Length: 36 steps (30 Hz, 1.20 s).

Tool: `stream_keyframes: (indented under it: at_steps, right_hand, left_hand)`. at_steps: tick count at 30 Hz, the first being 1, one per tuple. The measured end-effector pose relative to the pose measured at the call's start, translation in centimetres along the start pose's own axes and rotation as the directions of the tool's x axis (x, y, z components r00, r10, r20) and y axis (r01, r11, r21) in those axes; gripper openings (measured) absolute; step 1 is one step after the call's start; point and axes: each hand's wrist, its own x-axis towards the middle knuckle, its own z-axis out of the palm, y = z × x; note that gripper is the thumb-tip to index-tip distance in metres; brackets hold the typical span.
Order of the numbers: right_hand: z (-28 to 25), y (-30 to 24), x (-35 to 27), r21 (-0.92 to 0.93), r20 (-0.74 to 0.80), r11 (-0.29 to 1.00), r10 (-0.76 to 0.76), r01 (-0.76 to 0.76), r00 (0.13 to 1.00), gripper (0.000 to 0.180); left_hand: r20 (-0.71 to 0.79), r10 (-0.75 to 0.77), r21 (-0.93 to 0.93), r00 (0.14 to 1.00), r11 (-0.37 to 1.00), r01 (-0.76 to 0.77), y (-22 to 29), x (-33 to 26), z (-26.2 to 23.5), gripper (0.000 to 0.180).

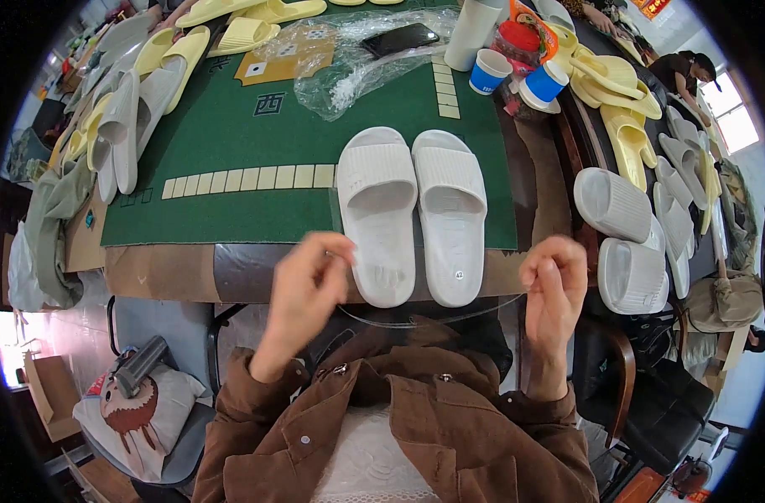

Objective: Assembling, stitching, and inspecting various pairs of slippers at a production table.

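A green mat (231,168) bears a white slipper pair (412,214), side by side, toes toward the person, probably lined up for bagging. Left hand (303,289) and right hand (554,285) each pinch an edge of a clear bag (424,317), stretched thin and nearly invisible between them.

Both forearms rise from brown jacket sleeves, bent at the elbow and held up in front of the chest, well apart. The left hand (309,281) is curled, fingertips pinched together near its top. The right hand (554,281) mirrors it at about the same height, fingers folded inward and thumb tucked against them.
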Motion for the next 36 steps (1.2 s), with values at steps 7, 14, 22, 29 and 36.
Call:
stream_keyframes:
  at_steps: [7,14,22,29,36]
  right_hand:
    - [0.1,2.9,0.7,-0.136,-0.173,0.928,0.321,-0.346,0.931,0.017]
    - [0.1,6.9,2.3,-0.337,-0.051,0.771,0.558,-0.54,0.829,0.023]
    - [2.1,9.5,3.7,-0.82,0.139,0.572,0.201,-0.001,0.97,0.034]
    - [1.8,10.4,4.2,-0.872,0.194,0.482,0.186,0.083,0.963,0.039]
    - [1.8,10.7,3.5,-0.912,0.262,0.347,0.085,0.218,0.961,0.043]
  left_hand:
    - [0.262,-0.002,0.181,0.965,0.982,-0.047,-1.6,-0.4,3.6,0.014]
    - [0.161,0.133,0.475,0.978,0.858,-0.195,-1.7,3.6,3.7,0.02]
    - [0.147,0.412,0.797,0.899,0.489,-0.354,-4.2,6.0,5.5,0.021]
    - [0.217,0.355,0.783,0.909,0.493,-0.38,-3.3,4.1,4.6,0.019]
    - [0.298,-0.061,0.344,0.952,0.938,-0.048,-0.3,2.4,2.9,0.017]
